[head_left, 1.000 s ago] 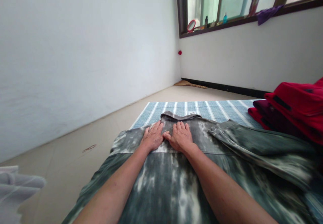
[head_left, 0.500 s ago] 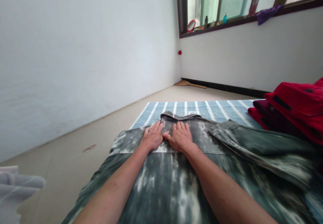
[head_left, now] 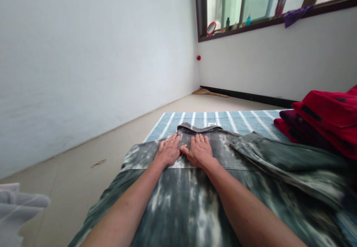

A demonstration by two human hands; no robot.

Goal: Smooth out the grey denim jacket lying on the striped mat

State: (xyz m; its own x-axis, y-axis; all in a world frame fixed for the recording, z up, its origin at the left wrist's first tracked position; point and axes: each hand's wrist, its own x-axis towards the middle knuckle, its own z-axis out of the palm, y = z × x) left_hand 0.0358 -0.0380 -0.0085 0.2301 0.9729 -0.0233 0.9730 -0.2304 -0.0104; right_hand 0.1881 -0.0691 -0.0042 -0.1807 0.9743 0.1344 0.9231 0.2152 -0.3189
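Observation:
A dark green and white tie-dye jacket [head_left: 178,198] lies spread out with its back facing up and its collar [head_left: 199,128] at the far end. My left hand [head_left: 169,151] rests flat on the jacket's upper back, just below the collar, fingers pointing forward. Beside it, my right hand [head_left: 199,150] also presses flat, its thumb close to the left one. Neither hand grips the cloth. To the right, one sleeve [head_left: 279,158] is folded over and lies across that side of the jacket.
Under the jacket is a blue-and-white striped cloth [head_left: 195,117]. Folded red and maroon clothes [head_left: 329,117] are stacked at the right. Whitish fabric [head_left: 22,206] hangs in at the lower left. A thin loop [head_left: 99,163] lies on the tiled floor [head_left: 75,187]; walls stand left and ahead.

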